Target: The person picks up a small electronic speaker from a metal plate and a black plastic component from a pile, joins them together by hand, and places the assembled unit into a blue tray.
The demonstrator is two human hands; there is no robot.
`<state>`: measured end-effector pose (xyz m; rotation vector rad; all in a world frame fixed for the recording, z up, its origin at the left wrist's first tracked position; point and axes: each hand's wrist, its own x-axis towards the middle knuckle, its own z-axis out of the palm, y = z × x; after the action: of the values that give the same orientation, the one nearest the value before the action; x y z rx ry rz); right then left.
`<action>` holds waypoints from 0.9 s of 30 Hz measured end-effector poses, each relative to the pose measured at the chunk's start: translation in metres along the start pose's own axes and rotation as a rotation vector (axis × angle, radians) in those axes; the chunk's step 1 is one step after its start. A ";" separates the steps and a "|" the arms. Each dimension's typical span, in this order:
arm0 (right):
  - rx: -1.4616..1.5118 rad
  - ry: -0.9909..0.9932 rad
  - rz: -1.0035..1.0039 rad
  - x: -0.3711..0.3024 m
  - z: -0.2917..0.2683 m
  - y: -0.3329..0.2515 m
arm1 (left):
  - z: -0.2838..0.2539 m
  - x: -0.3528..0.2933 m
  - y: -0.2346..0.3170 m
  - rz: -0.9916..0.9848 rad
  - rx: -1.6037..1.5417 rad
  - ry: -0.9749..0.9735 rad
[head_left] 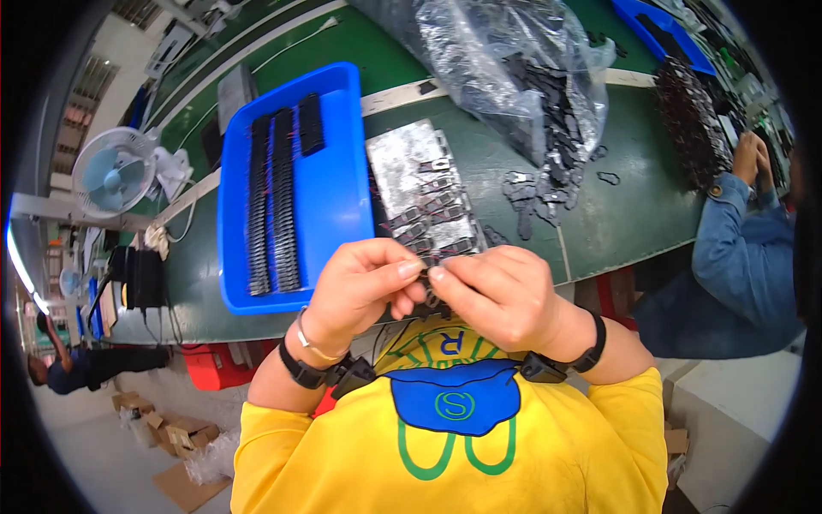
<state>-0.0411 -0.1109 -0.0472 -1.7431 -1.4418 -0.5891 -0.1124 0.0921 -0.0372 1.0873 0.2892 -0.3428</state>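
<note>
Both my hands meet at the near edge of the green table, fingertips almost touching. My left hand (364, 278) pinches a small black part between thumb and forefinger. From the other side my right hand (505, 291) pinches at the same part, which the fingers mostly hide. Just beyond the fingertips lies a silvery metal plate (398, 163). Several small black parts with thin wires (441, 199) sit on it in two rows, the nearest close to my fingers.
Left of the plate is a blue tray (338, 231) holding rows of black parts (282, 197). Beyond it to the right, a clear plastic bag (475, 51) spills flat black pieces (561, 120). A co-worker's denim sleeve (728, 223) is at right; a fan (111, 174) stands at left.
</note>
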 end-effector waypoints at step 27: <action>-0.489 -0.397 0.748 -0.048 -0.018 0.046 | -0.014 -0.014 0.002 0.190 -0.018 -0.009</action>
<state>-0.0064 -0.1566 -0.0858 -2.7033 -0.7847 -0.1904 -0.1252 0.1069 -0.0361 1.0860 0.1787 -0.1748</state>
